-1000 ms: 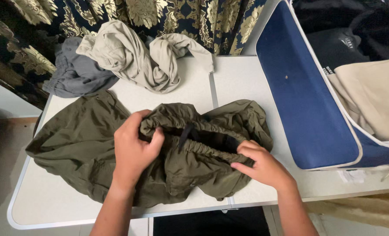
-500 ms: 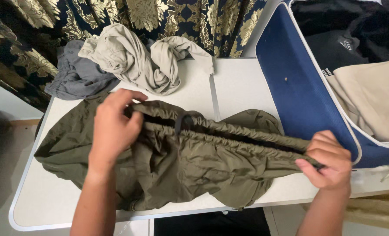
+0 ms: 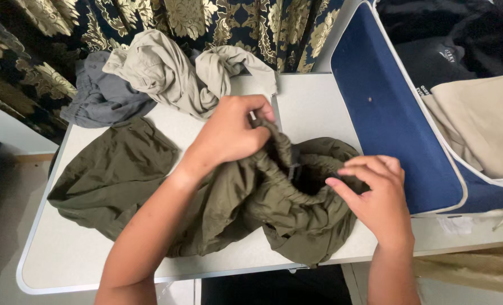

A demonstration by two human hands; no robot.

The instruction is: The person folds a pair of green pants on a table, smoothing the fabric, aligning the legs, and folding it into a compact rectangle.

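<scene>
While the blue bin (image 3: 393, 124) at right holds black (image 3: 438, 56) and beige clothes (image 3: 483, 124), the white table (image 3: 313, 107) carries beige trousers (image 3: 172, 73) and a grey garment (image 3: 102, 96) at its far left. Olive trousers (image 3: 121, 169) lie mid-table. Left hand (image 3: 232, 133) is clenched on their elastic waistband (image 3: 274, 181); right hand (image 3: 376, 195) grips the waistband's right side.

Beige trousers (image 3: 167, 73) and grey garment (image 3: 102, 96) beside patterned curtain (image 3: 206, 20); blue bag (image 3: 393, 113).
</scene>
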